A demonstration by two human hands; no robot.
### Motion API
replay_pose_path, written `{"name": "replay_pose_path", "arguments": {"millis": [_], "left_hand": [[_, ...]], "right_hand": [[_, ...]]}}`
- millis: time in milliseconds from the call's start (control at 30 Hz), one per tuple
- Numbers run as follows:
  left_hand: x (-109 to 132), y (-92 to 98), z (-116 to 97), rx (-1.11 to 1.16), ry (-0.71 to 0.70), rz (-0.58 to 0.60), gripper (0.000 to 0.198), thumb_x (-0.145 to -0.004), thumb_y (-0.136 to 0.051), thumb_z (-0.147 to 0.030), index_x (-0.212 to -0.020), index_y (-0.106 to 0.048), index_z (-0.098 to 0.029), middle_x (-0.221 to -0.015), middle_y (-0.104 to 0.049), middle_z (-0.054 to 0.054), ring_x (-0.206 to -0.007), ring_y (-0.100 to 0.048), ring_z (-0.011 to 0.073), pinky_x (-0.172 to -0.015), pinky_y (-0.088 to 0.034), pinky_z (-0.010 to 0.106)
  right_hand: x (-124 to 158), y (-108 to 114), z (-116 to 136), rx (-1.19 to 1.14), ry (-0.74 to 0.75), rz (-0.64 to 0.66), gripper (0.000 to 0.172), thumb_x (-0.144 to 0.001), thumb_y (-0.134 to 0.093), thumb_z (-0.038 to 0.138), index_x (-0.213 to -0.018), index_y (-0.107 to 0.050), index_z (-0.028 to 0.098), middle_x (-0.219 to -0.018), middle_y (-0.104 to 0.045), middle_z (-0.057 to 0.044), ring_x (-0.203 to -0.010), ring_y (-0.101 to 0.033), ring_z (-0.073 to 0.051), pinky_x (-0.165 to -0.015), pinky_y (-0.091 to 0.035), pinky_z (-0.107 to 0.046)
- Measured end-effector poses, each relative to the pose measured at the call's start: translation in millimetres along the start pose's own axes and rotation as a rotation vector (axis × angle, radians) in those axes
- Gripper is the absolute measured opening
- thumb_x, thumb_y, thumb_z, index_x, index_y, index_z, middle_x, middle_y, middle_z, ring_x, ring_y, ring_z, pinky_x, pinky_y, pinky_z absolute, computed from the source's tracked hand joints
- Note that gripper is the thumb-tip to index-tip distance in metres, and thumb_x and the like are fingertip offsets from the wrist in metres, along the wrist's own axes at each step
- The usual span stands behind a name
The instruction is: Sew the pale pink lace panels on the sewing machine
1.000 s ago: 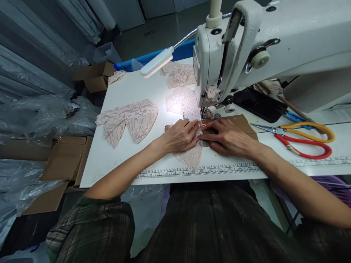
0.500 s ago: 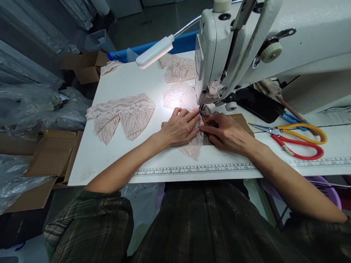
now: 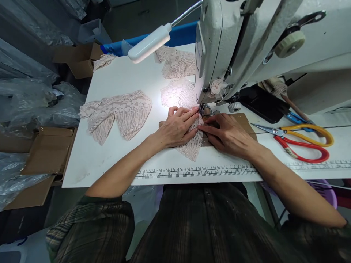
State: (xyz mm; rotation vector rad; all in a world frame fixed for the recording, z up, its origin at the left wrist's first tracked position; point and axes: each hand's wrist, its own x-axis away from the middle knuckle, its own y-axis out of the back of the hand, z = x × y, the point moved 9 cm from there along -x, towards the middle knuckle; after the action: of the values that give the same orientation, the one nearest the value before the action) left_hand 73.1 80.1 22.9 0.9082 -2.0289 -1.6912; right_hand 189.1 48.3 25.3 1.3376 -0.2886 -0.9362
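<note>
Pale pink lace (image 3: 192, 148) lies under the presser foot (image 3: 202, 109) of a white sewing machine (image 3: 212, 54). My left hand (image 3: 178, 128) rests flat on this lace, fingers stretched out, with the fingertips just left of the foot. To the right of the foot, my right hand (image 3: 229, 135) has its fingers bent and pressed together at the lace's right edge. Its index fingertip almost meets my left hand. The lace's pointed end hangs toward me below both hands, and its upper part spreads out behind my left hand under bright light.
Another lace piece (image 3: 120, 113) lies left; more lace (image 3: 178, 62) lies behind. Scissors (image 3: 298, 140) with yellow and red handles and a black phone (image 3: 263, 104) are at right. A lamp (image 3: 149, 43) hangs over the table. A ruler strip (image 3: 197, 171) runs along the front edge.
The view has shifted slightly, so the machine looks larger and the table pieces sit a little further left. Both hands keep nearly the same hold beside the presser foot.
</note>
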Motion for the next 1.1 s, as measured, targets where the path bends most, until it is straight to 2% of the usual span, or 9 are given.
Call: {"name": "replay_pose_path", "arguments": {"millis": [233,567,867,1000,1100], "left_hand": [[0.8,-0.1,2.3,0.091,0.036,-0.054,0.043,-0.097,-0.052,-0.034,-0.137,-0.056,-0.019,-0.153,-0.051,0.015,-0.128,-0.050,0.0350,-0.106,-0.032,0.057],[-0.2,-0.9,-0.3,0.119,0.096,-0.025,0.046,-0.100,-0.042,-0.035,-0.141,-0.054,-0.017,-0.159,-0.045,0.011,-0.129,-0.047,0.0299,-0.111,-0.030,0.050],[0.1,-0.2,-4.4,0.089,0.110,-0.019,0.044,-0.100,-0.043,-0.035,-0.140,-0.055,-0.019,-0.160,-0.043,0.012,-0.128,-0.047,0.0321,-0.110,-0.027,0.054],[0.0,4.4,-7.6,0.015,0.058,-0.117,0.038,-0.101,-0.043,-0.035,-0.127,-0.063,-0.017,-0.145,-0.058,0.014,-0.119,-0.056,0.0310,-0.108,-0.028,0.054],[-0.7,2.6,-10.6,-0.013,-0.020,-0.103,0.035,-0.102,-0.041,-0.034,-0.116,-0.068,-0.019,-0.130,-0.069,0.009,-0.106,-0.061,0.0270,-0.104,-0.034,0.050]], "right_hand": [[1.9,-0.5,-2.4,-0.006,-0.005,-0.012,0.035,-0.096,-0.051,0.024,-0.126,-0.069,0.025,-0.122,-0.061,-0.015,-0.110,-0.054,-0.029,-0.094,-0.048,-0.048],[2.3,-0.3,-3.5,-0.051,0.003,-0.060,0.033,-0.097,-0.052,0.025,-0.125,-0.069,0.025,-0.118,-0.062,-0.013,-0.108,-0.055,-0.027,-0.093,-0.051,-0.046],[1.6,3.4,-4.5,-0.095,0.044,-0.055,0.034,-0.097,-0.053,0.024,-0.127,-0.070,0.027,-0.115,-0.060,-0.012,-0.111,-0.054,-0.026,-0.096,-0.051,-0.046],[2.4,1.8,-3.9,-0.075,0.046,-0.045,0.034,-0.097,-0.053,0.024,-0.125,-0.070,0.023,-0.118,-0.059,-0.014,-0.111,-0.054,-0.027,-0.096,-0.050,-0.046],[2.6,2.4,-3.4,-0.064,0.043,-0.053,0.034,-0.096,-0.053,0.023,-0.126,-0.070,0.020,-0.118,-0.059,-0.015,-0.110,-0.054,-0.027,-0.096,-0.050,-0.046]]}}
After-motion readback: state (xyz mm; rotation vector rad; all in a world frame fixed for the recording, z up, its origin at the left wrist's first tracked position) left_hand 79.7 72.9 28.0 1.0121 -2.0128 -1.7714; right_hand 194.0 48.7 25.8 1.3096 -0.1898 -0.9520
